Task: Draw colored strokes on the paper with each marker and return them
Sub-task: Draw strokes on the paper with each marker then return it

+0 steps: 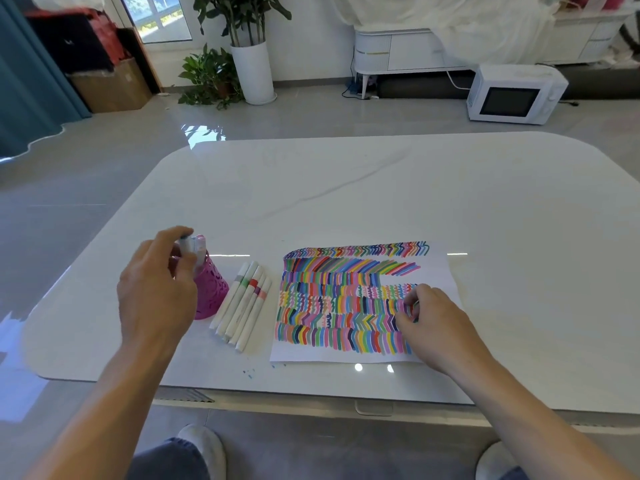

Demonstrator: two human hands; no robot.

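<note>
From my feed, the glossy white bench (346, 188) fills the middle of the view, its rounded far corners catching window glare. The paper (437, 271) lies flat on the near right part of it, nearly covered in rows of colored strokes.

My left hand (156, 296) is raised over the pink cutout holder (212, 292), fingers wrapped around a white marker (187, 242) at the holder's mouth. Just right of the holder, a bundle of white markers (242, 308) lies on the bench, between holder and paper.

My right hand (433, 322) rests on the paper's right side with fingers curled. I cannot tell whether it pinches anything.

Beyond the bench is grey tiled floor (104, 161). A white microwave (514, 95) sits on it at far right, potted plants (221, 74) stand by the wall, and a cardboard box (110, 85) sits beside a teal curtain (27, 81) at left.
</note>
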